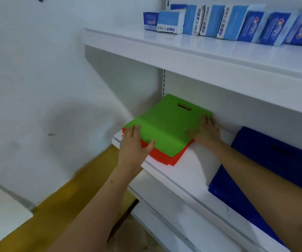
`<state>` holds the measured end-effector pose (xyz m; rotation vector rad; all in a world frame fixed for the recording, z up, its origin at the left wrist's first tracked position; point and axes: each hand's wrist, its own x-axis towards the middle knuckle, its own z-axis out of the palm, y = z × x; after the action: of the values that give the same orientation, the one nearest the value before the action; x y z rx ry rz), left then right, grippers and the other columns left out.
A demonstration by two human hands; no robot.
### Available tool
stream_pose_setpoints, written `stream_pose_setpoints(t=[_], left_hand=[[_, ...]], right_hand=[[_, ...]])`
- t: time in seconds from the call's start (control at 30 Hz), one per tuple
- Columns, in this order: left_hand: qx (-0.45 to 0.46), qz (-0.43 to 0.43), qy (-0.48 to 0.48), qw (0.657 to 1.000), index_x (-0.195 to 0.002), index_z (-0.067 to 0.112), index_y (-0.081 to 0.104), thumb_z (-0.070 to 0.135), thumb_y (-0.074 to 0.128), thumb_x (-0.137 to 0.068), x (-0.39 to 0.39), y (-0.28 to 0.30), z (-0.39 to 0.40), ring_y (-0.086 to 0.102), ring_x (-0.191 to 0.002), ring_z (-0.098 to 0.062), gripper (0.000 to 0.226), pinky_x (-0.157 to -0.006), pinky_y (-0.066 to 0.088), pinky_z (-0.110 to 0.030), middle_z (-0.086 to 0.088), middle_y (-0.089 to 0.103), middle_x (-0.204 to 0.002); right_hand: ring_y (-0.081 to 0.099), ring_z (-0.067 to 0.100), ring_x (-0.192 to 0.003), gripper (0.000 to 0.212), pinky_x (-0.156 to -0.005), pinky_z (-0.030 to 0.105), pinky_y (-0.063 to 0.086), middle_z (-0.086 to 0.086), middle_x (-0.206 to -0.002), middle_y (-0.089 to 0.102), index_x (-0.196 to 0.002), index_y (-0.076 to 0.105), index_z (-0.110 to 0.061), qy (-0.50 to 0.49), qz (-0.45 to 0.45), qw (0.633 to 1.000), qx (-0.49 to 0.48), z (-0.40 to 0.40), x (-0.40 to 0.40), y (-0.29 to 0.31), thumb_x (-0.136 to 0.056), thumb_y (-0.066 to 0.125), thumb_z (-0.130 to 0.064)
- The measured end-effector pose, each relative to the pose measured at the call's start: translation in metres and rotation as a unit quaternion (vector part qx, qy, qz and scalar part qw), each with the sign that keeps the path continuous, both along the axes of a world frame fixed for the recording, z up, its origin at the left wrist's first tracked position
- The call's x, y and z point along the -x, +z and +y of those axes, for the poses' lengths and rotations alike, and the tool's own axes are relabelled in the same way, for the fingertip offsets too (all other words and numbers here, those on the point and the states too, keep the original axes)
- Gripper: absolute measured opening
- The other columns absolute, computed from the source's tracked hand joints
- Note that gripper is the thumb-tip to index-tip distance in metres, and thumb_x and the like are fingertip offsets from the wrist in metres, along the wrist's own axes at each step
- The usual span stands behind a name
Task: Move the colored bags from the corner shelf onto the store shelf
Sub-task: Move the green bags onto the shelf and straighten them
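Your left hand (134,142) is flat against the near-left corner of the green bag (166,124), fingers straight and close together along the left edge, thumb stretched out across the front edge, pressing rather than gripping, and your right hand (204,130) is over on the far-right side of that same bag, fingers laid out straight and near one another toward the back wall, thumb reaching in across the green surface, though motion blur softens the fingertips there; the green bag lies flat, its cut-out handle slot pointing toward the back, stacked on top of the red bags (164,155), whose edges peek out at the front and left, and the whole stack sits at the left end of the white store shelf (188,171), tucked near the back corner; to your right on the same shelf lies a dark blue bag (266,166), apart from the stack, partly covered by your right forearm; up on the shelf above, a row of blue and white boxes (228,22) stands along the back
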<state>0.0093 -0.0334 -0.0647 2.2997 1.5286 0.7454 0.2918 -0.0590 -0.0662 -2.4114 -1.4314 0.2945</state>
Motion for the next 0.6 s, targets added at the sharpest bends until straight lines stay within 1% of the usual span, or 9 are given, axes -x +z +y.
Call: stream_pose_setpoints(t=[0.07, 0.17, 0.2, 0.27, 0.33, 0.37, 0.47, 0.53, 0.6], left_hand=[[0.011, 0.033, -0.026, 0.999, -0.157, 0.013, 0.022, 0.064, 0.053, -0.089, -0.002, 0.001, 0.035, 0.014, -0.151, -0.027, 0.091, -0.122, 0.018, -0.044, -0.013, 0.022, -0.163], [0.03, 0.128, -0.056, 0.99, -0.159, 0.012, 0.008, 0.074, 0.044, -0.088, -0.001, -0.012, 0.08, 0.0, -0.154, -0.024, 0.101, -0.124, 0.0, -0.048, -0.008, 0.007, -0.167], [0.041, 0.151, -0.065, 0.985, -0.159, 0.011, 0.008, 0.078, 0.039, -0.087, -0.001, -0.019, 0.088, -0.002, -0.154, -0.023, 0.103, -0.123, -0.004, -0.049, -0.007, 0.006, -0.167], [0.047, 0.161, -0.076, 0.983, -0.159, 0.013, 0.014, 0.081, 0.024, -0.085, 0.0, -0.034, 0.09, -0.004, -0.153, -0.022, 0.101, -0.122, -0.009, -0.05, -0.004, 0.01, -0.166], [0.022, 0.148, -0.08, 0.985, -0.158, 0.016, 0.022, 0.075, 0.015, -0.087, -0.002, -0.044, 0.085, -0.004, -0.153, -0.022, 0.092, -0.121, -0.012, -0.049, 0.0, 0.017, -0.165], [0.007, 0.141, -0.083, 0.987, -0.156, 0.018, 0.027, 0.07, 0.017, -0.09, -0.004, -0.045, 0.081, -0.002, -0.153, -0.023, 0.085, -0.12, -0.013, -0.048, 0.001, 0.021, -0.164], [-0.009, 0.101, -0.112, 0.989, -0.15, 0.016, 0.041, 0.048, 0.032, -0.103, -0.012, -0.042, 0.075, 0.006, -0.153, -0.024, 0.058, -0.121, -0.011, -0.046, 0.001, 0.034, -0.159], [-0.006, 0.044, -0.132, 0.99, -0.145, 0.01, 0.047, 0.033, 0.039, -0.105, -0.017, -0.04, 0.067, 0.014, -0.152, -0.027, 0.047, -0.124, -0.002, -0.047, -0.006, 0.041, -0.155], [0.02, -0.059, -0.139, 0.988, -0.144, 0.006, 0.047, 0.027, 0.039, -0.107, -0.023, -0.027, 0.049, 0.024, -0.149, -0.029, 0.044, -0.125, 0.009, -0.044, -0.012, 0.041, -0.154]], right_hand=[[0.005, 0.035, -0.147, 0.114, -0.118, 0.053, 0.014, 0.01, -0.162, 0.005, -0.155, 0.001, -0.011, -0.006, -0.016, 1.0, 0.026, 0.002, -0.003, -0.007, -0.077, 0.053, -0.076], [0.002, 0.031, -0.148, 0.104, -0.118, 0.053, 0.011, -0.001, -0.163, 0.004, -0.156, 0.006, -0.019, -0.025, -0.014, 0.999, 0.035, 0.001, -0.005, -0.022, -0.079, 0.047, -0.077], [0.003, 0.03, -0.148, 0.099, -0.118, 0.052, 0.011, -0.002, -0.163, 0.006, -0.156, 0.009, -0.021, -0.029, -0.022, 0.999, 0.034, 0.002, -0.005, -0.024, -0.081, 0.047, -0.075], [0.008, 0.031, -0.148, 0.084, -0.117, 0.05, 0.01, -0.003, -0.161, 0.015, -0.154, 0.018, -0.025, -0.031, -0.049, 0.998, 0.037, 0.005, 0.0, -0.028, -0.088, 0.047, -0.067], [0.014, 0.028, -0.147, 0.064, -0.118, 0.047, 0.008, -0.003, -0.157, 0.029, -0.15, 0.032, -0.028, -0.035, -0.076, 0.996, 0.017, 0.007, 0.01, -0.032, -0.094, 0.045, -0.056], [0.019, 0.026, -0.145, 0.054, -0.118, 0.045, 0.007, -0.003, -0.153, 0.038, -0.145, 0.04, -0.029, -0.041, -0.084, 0.996, -0.002, 0.007, 0.017, -0.033, -0.096, 0.045, -0.051], [0.034, 0.024, -0.137, 0.034, -0.117, 0.038, 0.009, -0.003, -0.136, 0.058, -0.129, 0.06, -0.031, -0.05, -0.107, 0.992, -0.042, 0.007, 0.032, -0.031, -0.099, 0.046, -0.038], [0.041, 0.026, -0.132, 0.027, -0.113, 0.035, 0.021, -0.001, -0.129, 0.063, -0.117, 0.068, -0.028, -0.063, -0.081, 0.992, -0.072, 0.006, 0.035, -0.026, -0.098, 0.051, -0.031], [0.05, 0.029, -0.124, 0.024, -0.101, 0.033, 0.039, 0.0, -0.132, 0.061, -0.109, 0.072, -0.024, -0.076, -0.048, 0.989, -0.12, -0.006, 0.035, -0.016, -0.097, 0.052, -0.027]])
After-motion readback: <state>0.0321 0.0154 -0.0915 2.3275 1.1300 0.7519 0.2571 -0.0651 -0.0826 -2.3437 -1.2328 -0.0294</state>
